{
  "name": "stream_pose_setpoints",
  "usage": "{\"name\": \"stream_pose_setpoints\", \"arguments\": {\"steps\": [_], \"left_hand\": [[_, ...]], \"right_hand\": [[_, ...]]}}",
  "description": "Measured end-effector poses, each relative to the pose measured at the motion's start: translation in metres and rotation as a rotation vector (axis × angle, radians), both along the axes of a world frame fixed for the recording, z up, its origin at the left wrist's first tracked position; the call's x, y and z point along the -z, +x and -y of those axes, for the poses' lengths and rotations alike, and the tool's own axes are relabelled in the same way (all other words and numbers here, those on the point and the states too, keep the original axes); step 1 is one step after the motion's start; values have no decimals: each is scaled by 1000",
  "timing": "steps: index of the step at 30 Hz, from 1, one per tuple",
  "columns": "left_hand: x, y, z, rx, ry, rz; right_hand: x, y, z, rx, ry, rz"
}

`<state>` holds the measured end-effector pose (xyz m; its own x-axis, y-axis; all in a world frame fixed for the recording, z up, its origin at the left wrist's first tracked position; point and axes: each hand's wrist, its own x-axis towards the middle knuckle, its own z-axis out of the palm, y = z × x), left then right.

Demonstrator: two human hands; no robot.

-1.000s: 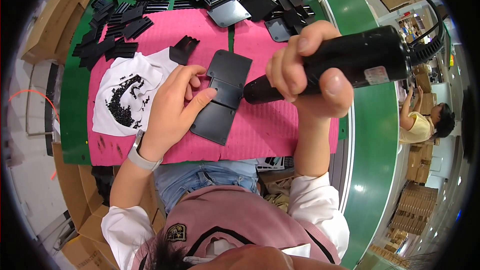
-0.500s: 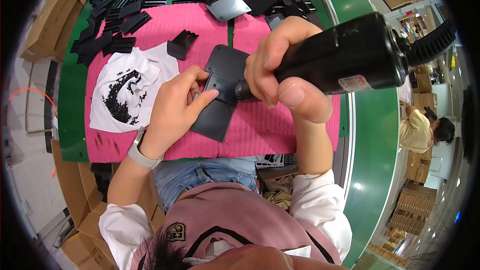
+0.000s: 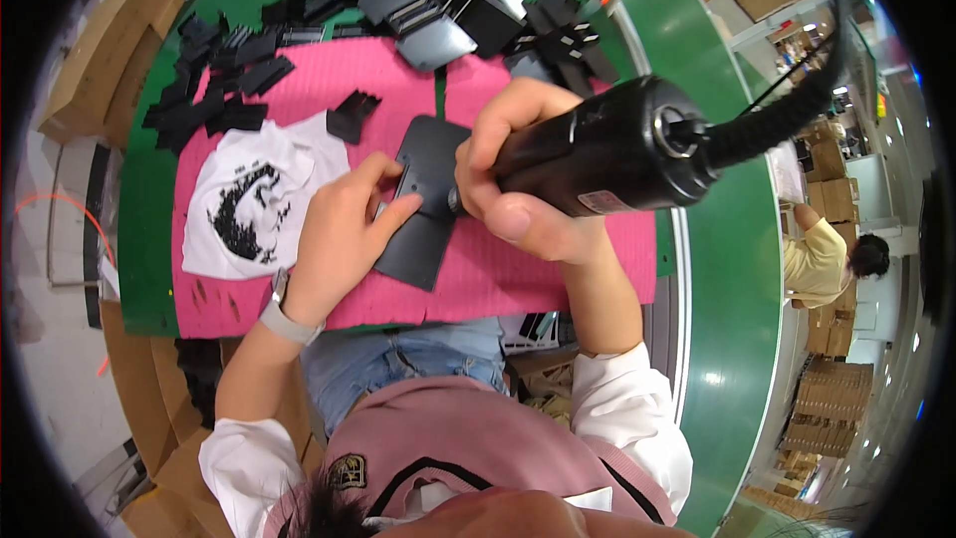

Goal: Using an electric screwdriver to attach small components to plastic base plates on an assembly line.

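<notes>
Here the right hand [image 3: 518, 199] is wrapped tight around a thick black power screwdriver [image 3: 607, 154], fingers over the top of the barrel and thumb beneath it. The tool lies nearly level, its nose aimed at a flat black plastic panel [image 3: 423, 204] and its coiled black cable [image 3: 787, 110] running off from the rear end, away from the panel. The tip itself is hidden behind the fingers, so whether it touches the panel cannot be told.

The panel rests on a pink mat [image 3: 558, 269] and stands tilted, one short end pointing up toward the heap of parts and the other down toward the person. The left hand [image 3: 344, 239] lies flat on the panel's left edge, fingers spread and loose rather than curled, with the thumb reaching across the panel's face toward the tool's nose. A pale wristband [image 3: 284, 319] sits on that wrist.

Left of the panel, also on the mat, lies a white cloth with a black print [image 3: 249, 204]. Just above and left of the panel sits a small black ribbed piece [image 3: 351, 118]. Beyond the panel, at the far edge of the mat and spilling onto the green bench [image 3: 732, 339], is a heap of black plastic parts [image 3: 438, 10]. Well to the right of the panel, past the bench, another person in a yellow top [image 3: 822, 259] is bent over.
</notes>
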<state>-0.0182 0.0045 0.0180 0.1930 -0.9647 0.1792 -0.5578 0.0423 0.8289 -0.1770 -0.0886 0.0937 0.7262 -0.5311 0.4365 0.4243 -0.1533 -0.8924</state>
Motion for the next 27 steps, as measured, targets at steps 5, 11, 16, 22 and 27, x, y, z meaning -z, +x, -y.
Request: {"name": "stream_pose_setpoints", "arguments": {"steps": [5,11,16,22,27], "left_hand": [[0,3,-18,85,12,115],[4,-5,-29,-22,-158,-494],[-31,-7,-41,-58,-396,-85],[-47,2,-48,74,-687,183],[-15,6,-41,-87,-473,-623]], "right_hand": [[-21,-58,6,364,74,-89],[39,-155,46,1001,-302,-942],[1,-75,1,940,-1026,-899],[7,-6,-21,-9,-946,-549],[25,32,-43,257,-777,-261]]}}
